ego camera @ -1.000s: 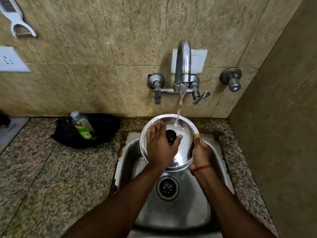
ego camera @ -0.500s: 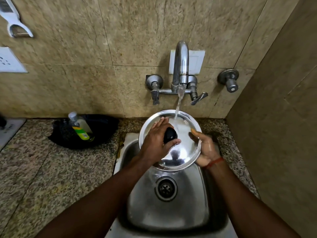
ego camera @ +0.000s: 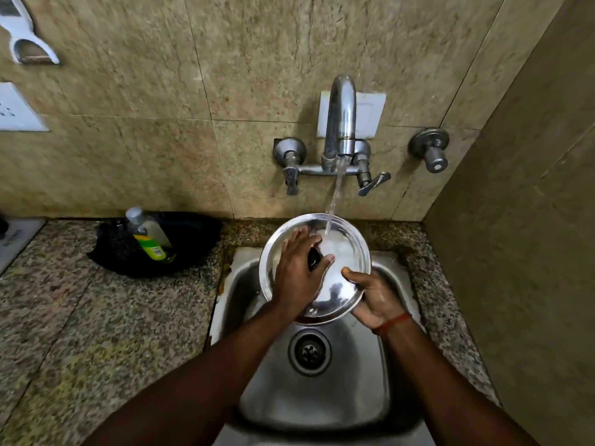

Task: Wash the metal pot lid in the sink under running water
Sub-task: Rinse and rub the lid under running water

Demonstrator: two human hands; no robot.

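A round shiny metal pot lid (ego camera: 346,252) with a black knob (ego camera: 313,259) is held above the steel sink (ego camera: 370,381), tilted toward me. My left hand (ego camera: 297,278) lies across the lid's top, fingers and thumb wrapped around the knob. Under the lid's lower right rim sits my right hand (ego camera: 375,297), thumb on the lid's top face. Water (ego camera: 335,201) runs from the wall tap (ego camera: 339,123) onto the lid's upper part.
The sink drain (ego camera: 309,350) lies below the lid. On the granite counter (ego camera: 96,317) to the left, a black basin (ego camera: 180,249) holds a green-labelled bottle (ego camera: 149,236). Tap handles (ego camera: 373,183) and a valve (ego camera: 429,152) stick out of the tiled wall. A side wall closes the right.
My right hand has slid from the lid's right edge to under its lower right rim, thumb now on top. The lid has tilted and turned slightly; my left hand stays on the knob.
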